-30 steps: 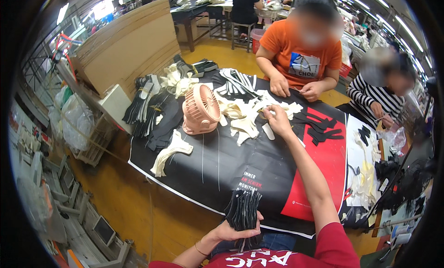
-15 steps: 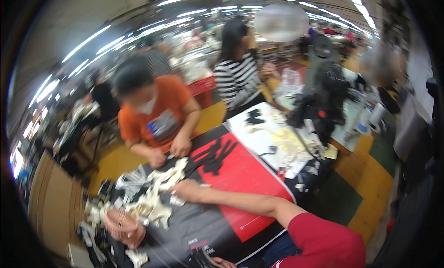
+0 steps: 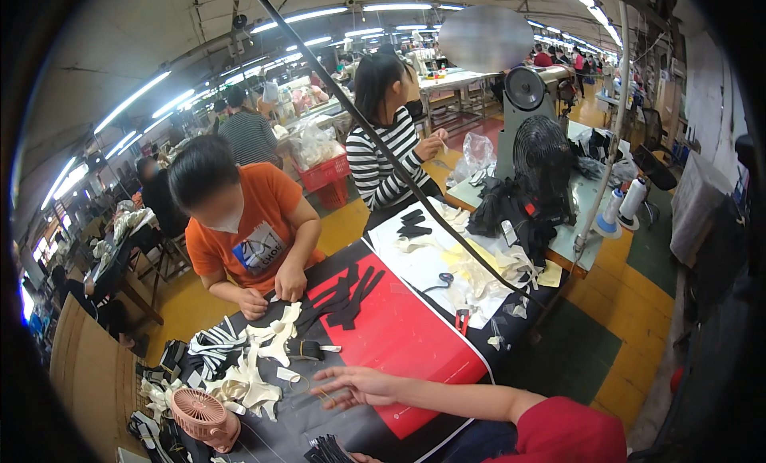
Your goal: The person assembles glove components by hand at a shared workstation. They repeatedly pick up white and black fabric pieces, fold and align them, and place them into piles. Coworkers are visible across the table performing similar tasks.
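Observation:
My right hand (image 3: 355, 386) reaches left over the dark table mat, fingers spread. A thin, pale yellowish loop shows by its fingertips; whether it is hooked on them I cannot tell. Just beyond lie a dark folded bundle (image 3: 307, 350) with a pale end and a small white tag (image 3: 288, 374). My left hand (image 3: 366, 458) is mostly cut off at the lower edge, against a bundle of black fabric strips (image 3: 328, 449) that it seems to hold. Cream fabric pieces (image 3: 254, 383) lie heaped to the left. Black strips (image 3: 349, 299) are spread on the mat's red part (image 3: 423, 343).
A pink fan (image 3: 203, 419) stands at the near left. Across the table, a co-worker in orange (image 3: 255, 215) handles small pieces. Scissors (image 3: 440, 282) and a red-handled tool (image 3: 462, 321) lie right of the red area. A dark pole (image 3: 383, 148) slants across the view.
My right hand has drawn back toward me, its fingers now spread. The dark folded bundle beyond it is now uncovered. The view has shifted and become sharper.

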The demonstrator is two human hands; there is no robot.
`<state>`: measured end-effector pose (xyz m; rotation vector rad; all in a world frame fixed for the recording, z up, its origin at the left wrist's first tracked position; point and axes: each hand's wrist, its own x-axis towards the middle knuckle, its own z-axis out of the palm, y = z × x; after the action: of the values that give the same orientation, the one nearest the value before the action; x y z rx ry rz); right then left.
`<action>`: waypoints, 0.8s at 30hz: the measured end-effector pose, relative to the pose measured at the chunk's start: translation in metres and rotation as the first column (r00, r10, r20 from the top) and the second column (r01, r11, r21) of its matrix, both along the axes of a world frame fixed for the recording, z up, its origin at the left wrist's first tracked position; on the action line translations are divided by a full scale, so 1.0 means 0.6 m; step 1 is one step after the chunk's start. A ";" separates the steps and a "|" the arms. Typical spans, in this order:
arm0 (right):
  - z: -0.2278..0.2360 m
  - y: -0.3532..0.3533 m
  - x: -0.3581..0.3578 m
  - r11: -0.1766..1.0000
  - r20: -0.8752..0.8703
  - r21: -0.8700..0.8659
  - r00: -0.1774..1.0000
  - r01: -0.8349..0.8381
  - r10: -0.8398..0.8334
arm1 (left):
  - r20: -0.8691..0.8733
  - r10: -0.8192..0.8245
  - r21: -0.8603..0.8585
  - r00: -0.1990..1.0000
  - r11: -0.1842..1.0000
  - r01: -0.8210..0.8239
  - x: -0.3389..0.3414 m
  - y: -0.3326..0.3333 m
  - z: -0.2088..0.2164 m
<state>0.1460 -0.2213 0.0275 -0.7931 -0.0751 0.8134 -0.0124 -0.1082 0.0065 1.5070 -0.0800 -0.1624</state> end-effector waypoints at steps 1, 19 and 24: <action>-0.004 -0.010 -0.021 1.000 -0.023 0.014 1.000 0.017 -0.017 | 0.000 0.002 0.007 1.000 1.000 -0.002 0.000 -0.002 -0.001; -0.042 -0.061 -0.159 0.993 0.565 0.105 0.825 -0.059 -0.011 | 0.036 -0.067 0.173 0.997 0.983 0.060 -0.010 -0.026 0.002; 0.008 -0.099 -0.138 0.908 0.862 -0.417 0.331 0.032 0.384 | 0.067 -0.109 0.245 0.992 0.965 0.089 -0.020 -0.034 0.006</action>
<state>0.0634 -0.2807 0.0323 -1.5879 -1.1364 0.4588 -0.0244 -0.1288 0.0101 1.7543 -0.2061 -0.1975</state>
